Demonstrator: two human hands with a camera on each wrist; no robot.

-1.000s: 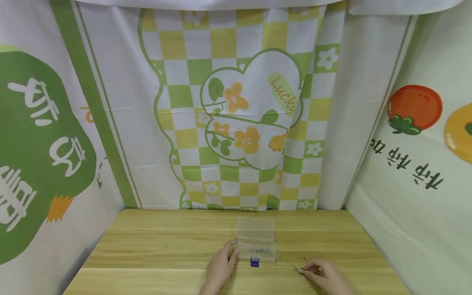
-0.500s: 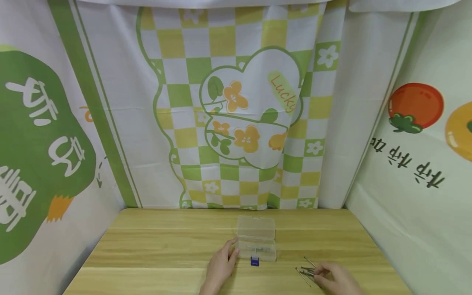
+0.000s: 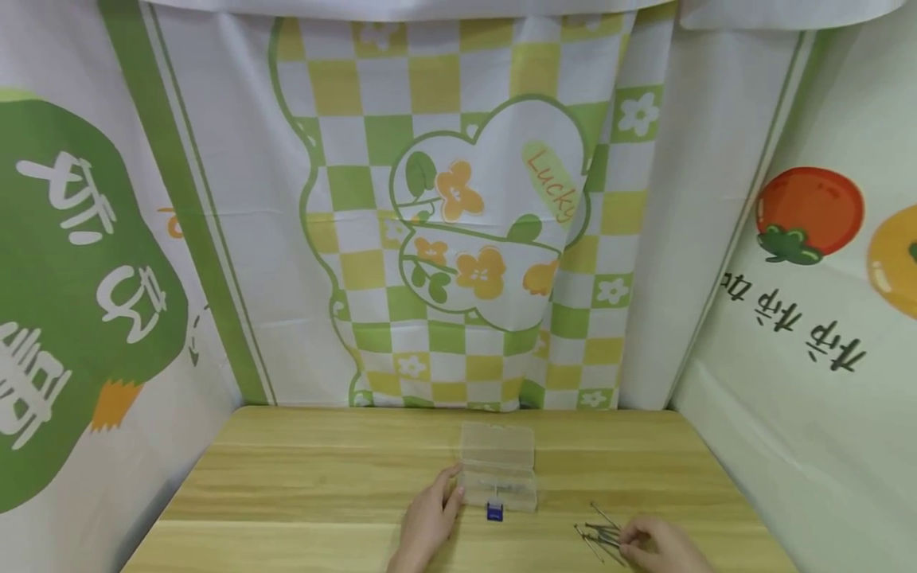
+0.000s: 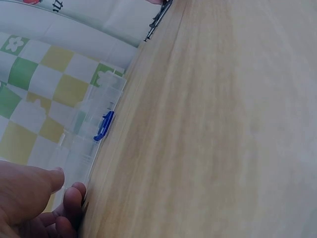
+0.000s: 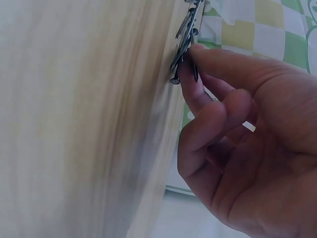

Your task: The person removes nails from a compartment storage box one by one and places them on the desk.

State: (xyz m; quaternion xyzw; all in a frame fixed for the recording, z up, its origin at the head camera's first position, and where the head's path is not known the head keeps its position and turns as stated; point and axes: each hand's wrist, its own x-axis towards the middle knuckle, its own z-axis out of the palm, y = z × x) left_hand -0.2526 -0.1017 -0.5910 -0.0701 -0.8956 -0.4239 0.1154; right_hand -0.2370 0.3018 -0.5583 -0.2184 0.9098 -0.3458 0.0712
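Observation:
A clear plastic box [image 3: 470,495] stands on the table with its lid [image 3: 497,446] swung back and a blue latch [image 3: 495,511] at its front. Small metal pieces inside it are too faint to tell. My left hand [image 3: 428,519] grips the box's left end, thumb and curled fingers at its corner in the left wrist view. To the right of the box lies a loose pile of nails [image 3: 600,538]. At the pile's right side, my right hand [image 3: 661,546] pinches a nail [image 5: 194,62] between thumb and forefinger, its other fingers curled.
The wooden table [image 3: 322,485] runs back to a checked curtain [image 3: 473,350]. White printed cloth hangs along the left side [image 3: 200,334] and the right side [image 3: 759,414].
My right hand has drawn back to the right, uncovering more of the nails. The left hand and the box have stayed in place.

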